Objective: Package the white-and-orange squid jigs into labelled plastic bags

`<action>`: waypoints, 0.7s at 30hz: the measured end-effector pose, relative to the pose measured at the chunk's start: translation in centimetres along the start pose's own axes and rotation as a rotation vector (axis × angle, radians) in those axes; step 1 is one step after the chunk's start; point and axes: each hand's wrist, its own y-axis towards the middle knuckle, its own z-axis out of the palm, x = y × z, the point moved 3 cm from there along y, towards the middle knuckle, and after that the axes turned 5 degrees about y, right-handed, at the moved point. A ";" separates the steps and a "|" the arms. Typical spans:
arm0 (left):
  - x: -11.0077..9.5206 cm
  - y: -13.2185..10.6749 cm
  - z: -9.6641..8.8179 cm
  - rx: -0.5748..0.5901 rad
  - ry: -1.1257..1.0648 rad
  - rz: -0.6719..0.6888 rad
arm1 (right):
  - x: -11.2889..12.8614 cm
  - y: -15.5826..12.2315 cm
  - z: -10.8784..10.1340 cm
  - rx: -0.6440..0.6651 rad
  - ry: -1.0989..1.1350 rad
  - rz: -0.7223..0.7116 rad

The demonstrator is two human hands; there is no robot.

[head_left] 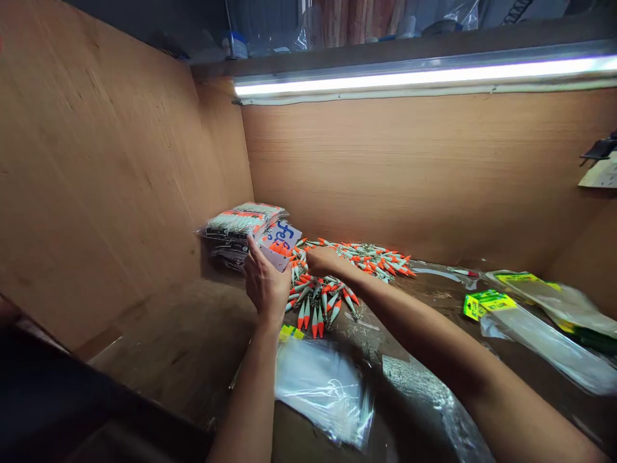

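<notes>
My left hand [270, 283], thumb raised, is closed on a small white card [276, 257]. Just behind it is a pale card with blue handwriting [288, 234]; whether the two are joined I cannot tell. My right hand [324, 262] is curled shut over the heap of fishing lures [371, 257], and its fingertips are hidden, so what they grip does not show. The lures are slim, pale and orange, with small metal fittings. Behind my left hand sits a stack of clear packs of the same lures [241, 222].
Clear plastic bags [322, 386] lie in front, between my forearms. Long bags with yellow-green headers [525, 328] lie at the right. Wooden panels [424, 167] enclose the left and back, under a lit tube lamp [424, 76] and a shelf.
</notes>
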 end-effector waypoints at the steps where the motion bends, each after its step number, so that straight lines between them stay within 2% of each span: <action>1: -0.2 -0.1 0.0 0.005 -0.013 0.020 | -0.8 -0.4 -0.9 0.031 0.004 0.022; 3: -0.6 -0.3 0.0 0.025 -0.045 0.063 | -2.6 -1.8 -3.3 0.071 0.028 0.071; 6: -1.4 -0.8 0.4 0.081 -0.094 0.108 | -6.1 -5.6 -7.7 0.018 0.120 0.127; 9: -2.8 -1.8 1.2 0.159 -0.169 0.192 | -10.2 -11.5 -11.5 -0.066 0.254 0.190; 11: -4.2 -3.2 1.8 0.246 -0.241 0.281 | -13.0 -16.2 -13.0 -0.118 0.346 0.225; 12: -5.0 -4.1 2.2 0.309 -0.281 0.332 | -14.3 -18.6 -13.5 -0.157 0.427 0.246; 14: -6.6 -6.4 2.9 0.465 -0.357 0.443 | -16.5 -23.1 -14.2 -0.310 0.732 0.312; 16: -7.9 -9.0 3.4 0.614 -0.419 0.556 | -17.6 -26.9 -14.5 -0.443 0.917 0.322; 18: -9.0 -11.2 3.5 0.721 -0.460 0.644 | -17.4 -29.5 -14.6 -0.495 0.948 0.291; 21: -10.0 -13.4 3.2 0.816 -0.509 0.724 | -15.5 -31.2 -13.9 -0.444 0.847 0.221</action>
